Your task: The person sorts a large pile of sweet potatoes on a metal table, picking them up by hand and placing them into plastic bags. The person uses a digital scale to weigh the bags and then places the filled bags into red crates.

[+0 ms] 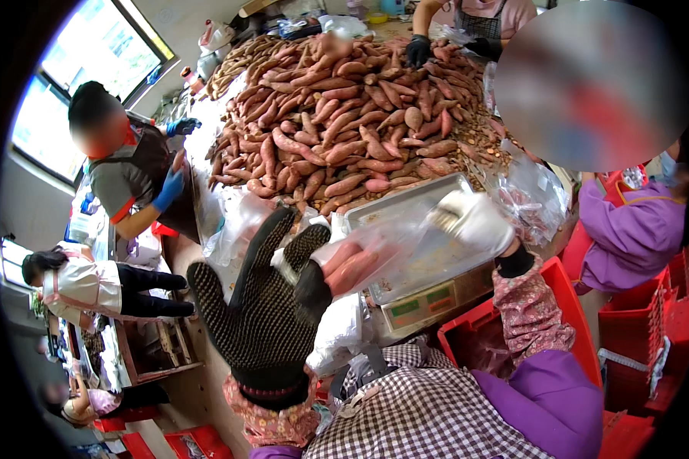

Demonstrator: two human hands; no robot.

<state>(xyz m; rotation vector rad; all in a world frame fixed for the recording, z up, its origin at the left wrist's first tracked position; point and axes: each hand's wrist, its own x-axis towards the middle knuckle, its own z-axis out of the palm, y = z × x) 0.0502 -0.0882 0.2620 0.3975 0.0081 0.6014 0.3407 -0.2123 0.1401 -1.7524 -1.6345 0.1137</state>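
Sweet potatoes show through a clear plastic bag [399,241] that stretches between my hands. My left hand [264,298], in a black dotted glove, has its palm up and several fingers spread, with thumb and a finger near the bag's filled end. Whether it grips the bag is hard to tell. My right hand [473,224], in a white glove, is closed on the bag's other end and somewhat blurred. Under the bag lies a metal tray [430,281] on a weighing scale [419,307]. A large heap of sweet potatoes [344,120] rises just beyond.
Red plastic crates [574,310] stand at my right. Clear bags [534,195] lie right of the tray, and white bags [339,333] lie in front of me. A co-worker [143,166] in blue gloves stands at left; others are at the far side and right.
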